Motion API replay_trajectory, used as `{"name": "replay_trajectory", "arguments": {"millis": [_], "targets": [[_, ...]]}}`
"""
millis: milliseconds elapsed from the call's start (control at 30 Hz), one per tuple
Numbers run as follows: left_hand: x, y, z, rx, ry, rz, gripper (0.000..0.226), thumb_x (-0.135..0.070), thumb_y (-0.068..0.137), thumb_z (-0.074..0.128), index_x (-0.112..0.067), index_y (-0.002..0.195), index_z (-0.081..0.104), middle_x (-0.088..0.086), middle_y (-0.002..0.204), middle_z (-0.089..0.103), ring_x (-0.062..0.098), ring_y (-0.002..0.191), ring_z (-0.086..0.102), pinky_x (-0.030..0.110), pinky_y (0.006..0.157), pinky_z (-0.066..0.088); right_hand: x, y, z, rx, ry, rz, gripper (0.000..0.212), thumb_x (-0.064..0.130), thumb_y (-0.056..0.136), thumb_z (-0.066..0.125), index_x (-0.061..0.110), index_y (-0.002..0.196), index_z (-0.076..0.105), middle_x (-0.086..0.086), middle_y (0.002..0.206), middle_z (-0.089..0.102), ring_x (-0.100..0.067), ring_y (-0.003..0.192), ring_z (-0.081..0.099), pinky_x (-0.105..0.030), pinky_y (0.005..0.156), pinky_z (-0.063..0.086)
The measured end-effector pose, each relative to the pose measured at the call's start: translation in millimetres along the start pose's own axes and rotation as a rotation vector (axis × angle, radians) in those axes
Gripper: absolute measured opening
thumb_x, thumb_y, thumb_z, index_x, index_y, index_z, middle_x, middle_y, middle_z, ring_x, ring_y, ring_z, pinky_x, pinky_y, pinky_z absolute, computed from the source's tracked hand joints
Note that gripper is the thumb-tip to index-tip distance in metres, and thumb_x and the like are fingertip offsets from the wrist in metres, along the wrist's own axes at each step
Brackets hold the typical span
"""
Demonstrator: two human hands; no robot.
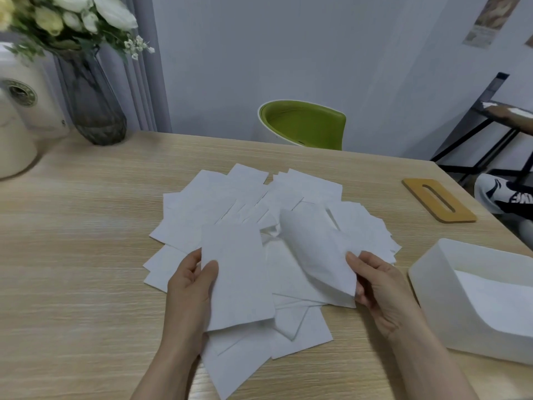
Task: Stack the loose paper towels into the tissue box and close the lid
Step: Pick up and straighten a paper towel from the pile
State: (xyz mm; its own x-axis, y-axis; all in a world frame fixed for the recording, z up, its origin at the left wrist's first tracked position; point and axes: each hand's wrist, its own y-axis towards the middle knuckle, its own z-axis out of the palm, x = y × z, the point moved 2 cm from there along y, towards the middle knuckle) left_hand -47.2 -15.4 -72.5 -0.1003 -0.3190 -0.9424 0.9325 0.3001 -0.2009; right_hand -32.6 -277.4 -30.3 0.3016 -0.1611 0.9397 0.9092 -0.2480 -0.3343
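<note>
Several loose white paper towels [253, 197] lie scattered over the middle of the wooden table [72, 255]. My left hand [189, 290] holds a flat folded towel [236, 275] by its left edge, thumb on top. My right hand [377, 287] pinches the lower corner of a curled towel [314, 249], which is lifted off the pile. The white tissue box [427, 272] stands open at the right with white paper inside. Its wooden lid [415, 187], with a slot in it, lies apart on the table's far right.
A dark glass vase [92, 111] with white flowers and a cream appliance [17, 116] stand at the back left. A green chair [302, 122] is behind the table. A black-framed shelf [490, 119] and a person's shoe [504, 194] are at the right.
</note>
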Motion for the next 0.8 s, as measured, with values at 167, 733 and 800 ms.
{"name": "replay_trajectory", "arguments": {"millis": [167, 733, 800], "targets": [[0.2, -0.1, 0.3, 0.002, -0.006, 0.005, 0.024, -0.004, 0.095, 0.053, -0.021, 0.101, 0.068, -0.002, 0.085, 0.076, 0.009, 0.071, 0.071, 0.018, 0.054, 0.051, -6.9, -9.6, -11.4, 0.0, -0.047, 0.006, 0.014, 0.018, 0.082, 0.069, 0.01, 0.076, 0.059, -0.009, 0.048, 0.044, -0.013, 0.037, 0.033, -0.019, 0.033, 0.024], [-0.4, -2.6, 1.2, 0.045, 0.014, -0.007, 0.026, -0.008, 0.096, 0.054, -0.028, 0.104, 0.067, 0.0, 0.092, 0.077, 0.014, 0.079, 0.073, 0.026, 0.062, 0.051, -24.3, -48.4, -40.9, 0.005, -0.303, 0.05, 0.02, 0.019, 0.083, 0.068, 0.008, 0.1, 0.067, -0.009, 0.039, 0.047, -0.012, 0.027, 0.034, -0.015, 0.03, 0.023], [-0.8, -3.1, 1.5, 0.061, 0.005, -0.01, 0.026, -0.008, 0.095, 0.054, -0.027, 0.108, 0.067, 0.001, 0.095, 0.076, 0.015, 0.082, 0.073, 0.027, 0.064, 0.051, -23.2, -42.7, -41.4, -0.028, -0.294, 0.053, 0.019, 0.026, 0.084, 0.067, 0.012, 0.096, 0.071, -0.01, 0.04, 0.042, -0.013, 0.028, 0.031, -0.015, 0.031, 0.024]]}}
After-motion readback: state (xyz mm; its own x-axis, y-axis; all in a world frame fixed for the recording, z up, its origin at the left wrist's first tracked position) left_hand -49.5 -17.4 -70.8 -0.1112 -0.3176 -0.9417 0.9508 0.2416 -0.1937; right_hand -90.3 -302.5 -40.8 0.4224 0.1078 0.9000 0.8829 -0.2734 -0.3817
